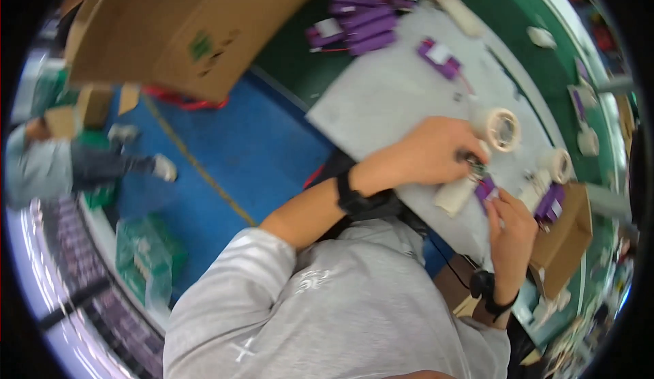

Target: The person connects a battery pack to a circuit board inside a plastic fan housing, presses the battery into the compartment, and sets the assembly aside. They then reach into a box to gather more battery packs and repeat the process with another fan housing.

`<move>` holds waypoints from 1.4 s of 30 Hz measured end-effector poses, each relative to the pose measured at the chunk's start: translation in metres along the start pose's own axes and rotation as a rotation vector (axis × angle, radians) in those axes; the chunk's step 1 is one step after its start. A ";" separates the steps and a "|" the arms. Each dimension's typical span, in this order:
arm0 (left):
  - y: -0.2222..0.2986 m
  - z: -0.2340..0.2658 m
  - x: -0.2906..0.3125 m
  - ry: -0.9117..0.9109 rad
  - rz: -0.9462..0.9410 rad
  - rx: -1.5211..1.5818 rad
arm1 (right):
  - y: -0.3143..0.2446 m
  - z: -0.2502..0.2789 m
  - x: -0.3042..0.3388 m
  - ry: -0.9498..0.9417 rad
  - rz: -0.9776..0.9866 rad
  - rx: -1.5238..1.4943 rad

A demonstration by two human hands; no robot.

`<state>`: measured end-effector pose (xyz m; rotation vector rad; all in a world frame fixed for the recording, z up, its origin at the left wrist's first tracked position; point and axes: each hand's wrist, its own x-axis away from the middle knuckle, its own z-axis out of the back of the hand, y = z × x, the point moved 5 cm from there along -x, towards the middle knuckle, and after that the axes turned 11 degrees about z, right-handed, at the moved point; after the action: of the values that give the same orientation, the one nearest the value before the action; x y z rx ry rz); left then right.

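My left hand [439,148] bends over the grey-white work surface [381,99], fingers curled and closed round a small dark piece with a green, circuit-board-like part [477,168]. Just below that part is a purple wrapped pack [484,190], pinched by my right hand [514,225] between thumb and fingers. The piece and the pack are close together; I cannot tell whether they are joined. Beside them lies a cream-coloured strip [452,198]. A roll of cream tape [503,129] stands just beyond my left fingers.
Purple packs [368,28] are heaped at the far edge, and one with a white label [439,57] lies nearer. Another tape roll [560,165] and an open carton [565,236] are at right. A large cardboard box [163,31] stands far left; a person [75,164] is beyond the blue floor.
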<state>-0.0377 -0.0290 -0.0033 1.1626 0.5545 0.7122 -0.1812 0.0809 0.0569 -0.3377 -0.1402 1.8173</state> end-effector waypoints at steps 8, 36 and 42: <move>0.007 -0.001 -0.002 -0.051 0.023 -0.006 | 0.001 -0.007 -0.003 -0.081 0.010 0.073; 0.001 -0.003 -0.006 -0.094 0.174 -0.028 | 0.023 0.011 0.027 0.080 0.268 0.013; 0.003 0.003 -0.004 -0.077 0.195 -0.022 | 0.125 0.116 0.116 0.329 -0.712 0.493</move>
<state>-0.0392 -0.0333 0.0005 1.2291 0.3707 0.8342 -0.3593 0.1675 0.1148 -0.1924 0.3735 1.0245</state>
